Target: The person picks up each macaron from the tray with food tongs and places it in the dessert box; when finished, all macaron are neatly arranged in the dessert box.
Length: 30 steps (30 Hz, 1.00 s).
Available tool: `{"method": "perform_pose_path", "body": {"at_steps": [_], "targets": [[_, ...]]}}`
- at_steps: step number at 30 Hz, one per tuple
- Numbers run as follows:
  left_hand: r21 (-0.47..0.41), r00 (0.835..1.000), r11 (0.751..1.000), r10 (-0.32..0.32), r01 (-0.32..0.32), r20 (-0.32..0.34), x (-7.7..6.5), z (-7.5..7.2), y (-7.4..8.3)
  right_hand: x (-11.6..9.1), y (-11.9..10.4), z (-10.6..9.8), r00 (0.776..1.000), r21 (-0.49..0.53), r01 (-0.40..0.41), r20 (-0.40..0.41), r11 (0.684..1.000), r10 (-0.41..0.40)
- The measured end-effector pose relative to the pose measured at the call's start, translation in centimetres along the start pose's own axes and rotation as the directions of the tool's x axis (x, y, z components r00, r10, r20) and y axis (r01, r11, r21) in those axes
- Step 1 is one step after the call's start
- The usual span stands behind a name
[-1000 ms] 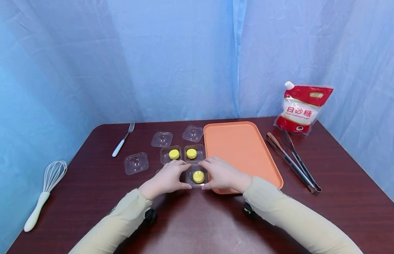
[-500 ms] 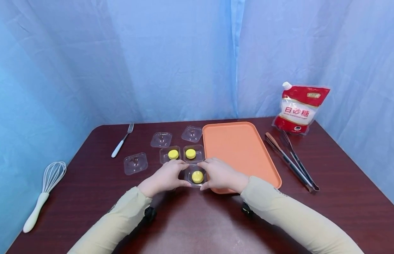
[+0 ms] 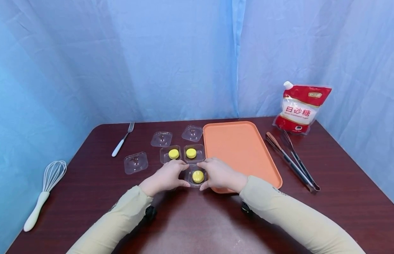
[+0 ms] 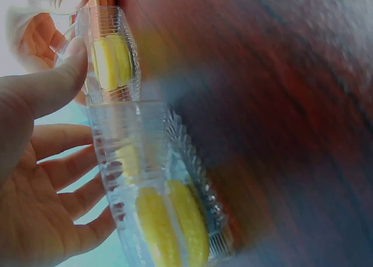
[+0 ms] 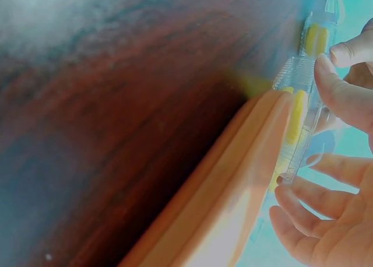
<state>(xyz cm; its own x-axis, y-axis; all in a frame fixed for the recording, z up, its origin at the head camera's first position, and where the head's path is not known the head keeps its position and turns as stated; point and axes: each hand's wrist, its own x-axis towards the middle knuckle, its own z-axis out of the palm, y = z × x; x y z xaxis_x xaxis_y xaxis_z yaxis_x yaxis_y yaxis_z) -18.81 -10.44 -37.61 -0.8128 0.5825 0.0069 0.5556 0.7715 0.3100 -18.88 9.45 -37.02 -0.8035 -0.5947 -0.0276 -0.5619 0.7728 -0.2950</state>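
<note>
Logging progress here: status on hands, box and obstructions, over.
Left hand and right hand hold clear plastic box from opposite sides. Yellow macaron inside. Orange tray close beside box, right hand over its edge.

The table [image 3: 197, 225] bears containers [image 3: 200, 156], lids [image 3: 136, 163], tray [image 3: 238, 151], whisk [image 3: 45, 194], fork [image 3: 123, 139], tongs [image 3: 290, 162], pouch [image 3: 301, 109].

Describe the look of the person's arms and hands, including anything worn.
The left sleeve and right sleeve are long, cream and creased near the wrists. Small dark marks on the right one are too small to read. A black object shows under the left wrist. The left hand and right hand wear no gloves.
</note>
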Motion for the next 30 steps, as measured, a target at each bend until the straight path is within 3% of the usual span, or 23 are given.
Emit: {"method": "perform_pose_path", "body": {"at_steps": [22, 30], "targets": [[0.03, 1.0, 0.999, -0.013, 0.013, -0.02, -0.38, 0.09, 0.57, 0.0, 0.23, -0.44, 0.998, 0.025, 0.021, 0.05, 0.999, -0.022], [0.004, 0.999, 1.0, -0.026, 0.026, -0.041, -0.75, -0.08, 0.41, 0.01, 0.48, -0.29, 0.998, 0.041, 0.037, 0.043, 0.998, -0.039]]}}
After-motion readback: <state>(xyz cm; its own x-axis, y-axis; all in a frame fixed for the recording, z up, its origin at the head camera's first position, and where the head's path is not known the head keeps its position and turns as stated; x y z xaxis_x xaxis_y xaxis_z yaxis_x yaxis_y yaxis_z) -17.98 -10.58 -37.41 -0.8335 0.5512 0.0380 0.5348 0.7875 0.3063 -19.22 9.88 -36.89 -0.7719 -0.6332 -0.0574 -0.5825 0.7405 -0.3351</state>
